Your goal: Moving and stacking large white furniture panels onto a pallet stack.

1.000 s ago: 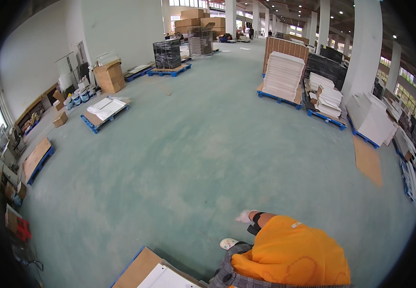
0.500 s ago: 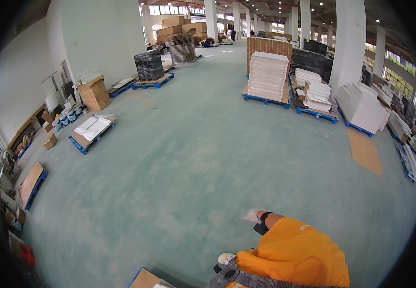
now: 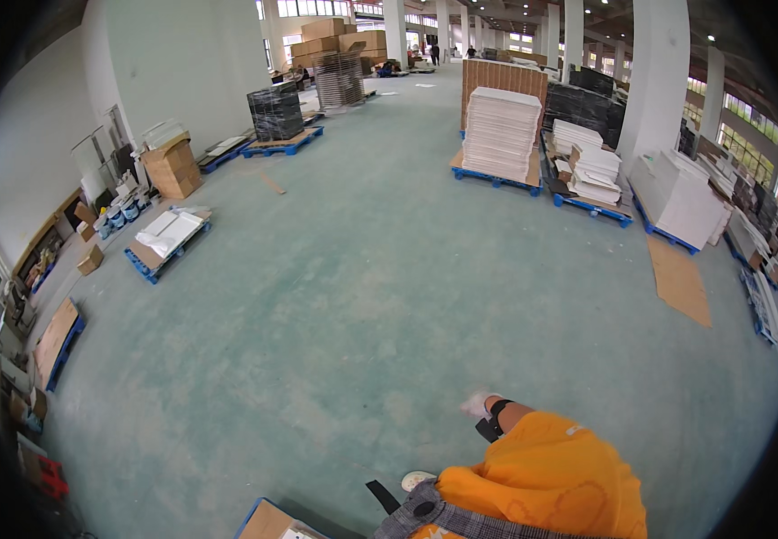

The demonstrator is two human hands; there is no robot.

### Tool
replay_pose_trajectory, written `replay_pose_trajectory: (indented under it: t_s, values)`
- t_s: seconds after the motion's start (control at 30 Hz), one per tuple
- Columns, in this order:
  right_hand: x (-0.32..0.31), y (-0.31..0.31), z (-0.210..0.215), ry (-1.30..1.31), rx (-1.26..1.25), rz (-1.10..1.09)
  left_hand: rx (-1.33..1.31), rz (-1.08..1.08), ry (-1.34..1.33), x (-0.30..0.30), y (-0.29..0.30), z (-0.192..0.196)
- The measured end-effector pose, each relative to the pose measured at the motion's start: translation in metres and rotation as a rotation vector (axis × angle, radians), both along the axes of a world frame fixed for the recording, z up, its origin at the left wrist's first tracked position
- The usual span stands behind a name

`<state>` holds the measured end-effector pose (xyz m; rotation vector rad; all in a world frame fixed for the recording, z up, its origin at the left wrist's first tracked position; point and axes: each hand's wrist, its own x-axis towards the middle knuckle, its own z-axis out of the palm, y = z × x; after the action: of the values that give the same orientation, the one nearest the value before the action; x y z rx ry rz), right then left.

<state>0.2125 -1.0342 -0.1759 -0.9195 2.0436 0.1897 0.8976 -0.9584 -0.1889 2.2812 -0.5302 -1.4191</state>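
Fingers of blurred, pale right hand [image 3: 477, 403] — apart/together can't be told; flat brown-topped, blue-edged pallet [image 3: 266, 522] is seen lwr-left of them, well apart — could prob. be bumped if low corner's overlooked.

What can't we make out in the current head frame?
All in the head view:
- Hand, likely the right: blurred; finger pose and grip unreadable.
- Other hand: not seen; clothing or the lower edge may hide it.
- Near pallet: cut off by the lower edge, so most of its load is missing.
- Black-wrapped stack: wrap hides the contents.
- Distant people: too small to read their actions.
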Motion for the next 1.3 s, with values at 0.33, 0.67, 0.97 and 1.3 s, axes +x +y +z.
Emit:
replay_pose_trajectory:
  t_s: [0.33,0.67,0.97,1.3]
  values:
    - [0.031,-0.018,0.007,-0.127,0.05,0.025,0.076,0.014,-0.02,0.036,0.0,-0.001]
    - [0.052,-0.026,0.024,-0.205,0.032,-0.021,0.124,0.109,0.022,0.06,0.019,-0.021]
    - [0.059,-0.025,0.011,-0.159,-0.043,-0.037,0.124,0.058,0.066,0.092,0.032,-0.075]
    - [0.064,-0.027,0.018,-0.203,0.038,0.024,0.125,-0.045,0.029,0.104,0.033,-0.09]
